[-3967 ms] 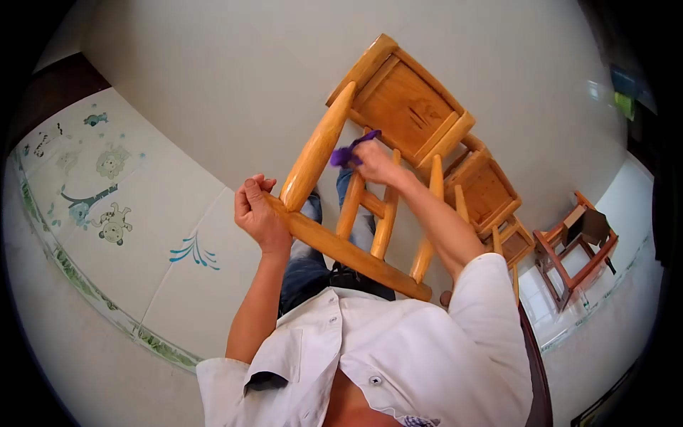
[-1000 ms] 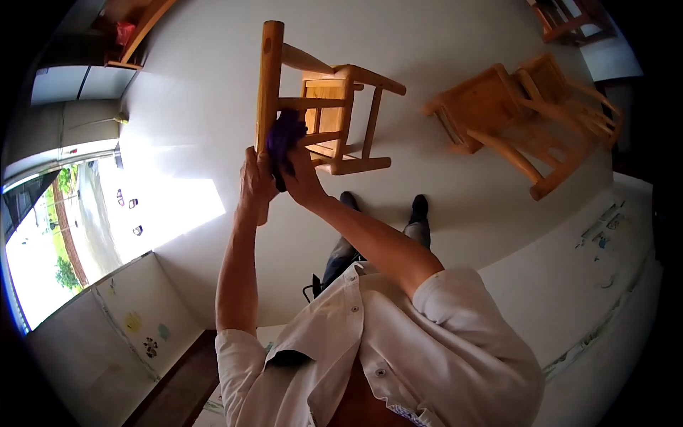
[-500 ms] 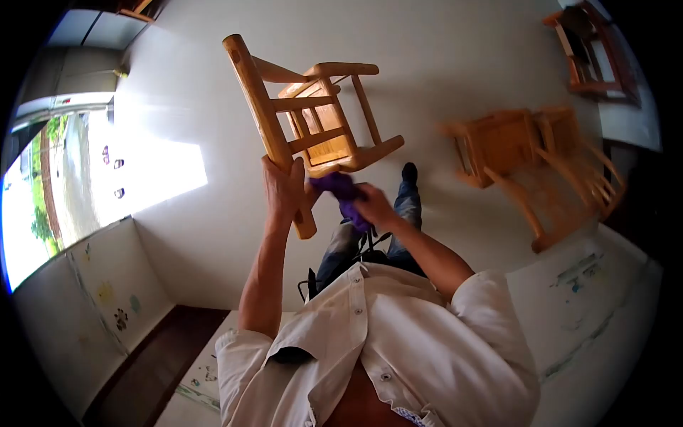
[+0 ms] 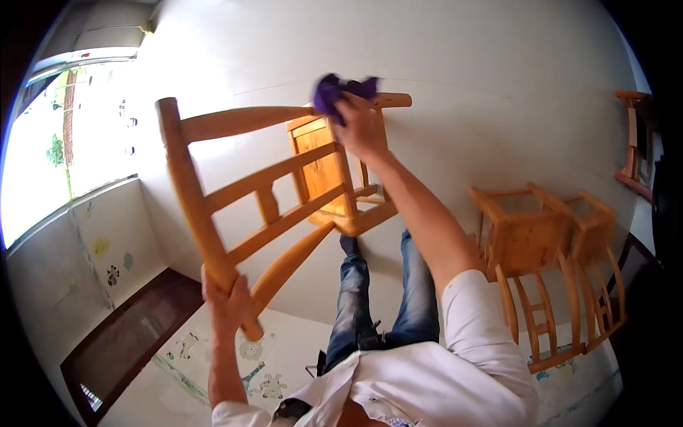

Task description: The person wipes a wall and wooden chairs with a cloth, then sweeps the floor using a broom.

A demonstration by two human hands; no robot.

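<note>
A small wooden chair (image 4: 249, 238) is tilted in front of me, its backrest toward my left side and its seat farther off. My left hand (image 4: 226, 302) is closed around the backrest's top rail, close to its lower end. A crumpled purple cloth (image 4: 331, 97) is bunched in my right hand (image 4: 361, 132), which presses it by the far side of the chair, where the upper back post meets the seat. The cloth partly hides that joint.
Two more wooden chairs (image 4: 530, 245) stand close together on the right. Another brown wooden piece of furniture (image 4: 633, 146) is by the far right wall. A bright window (image 4: 85, 135) is at the left, above a wall with painted decorations. A dark brown panel (image 4: 135, 334) lies below it.
My right hand has moved away from my body with the purple cloth, from near the top rail to the seat end. The chair has turned and its backrest now sits lower left.
</note>
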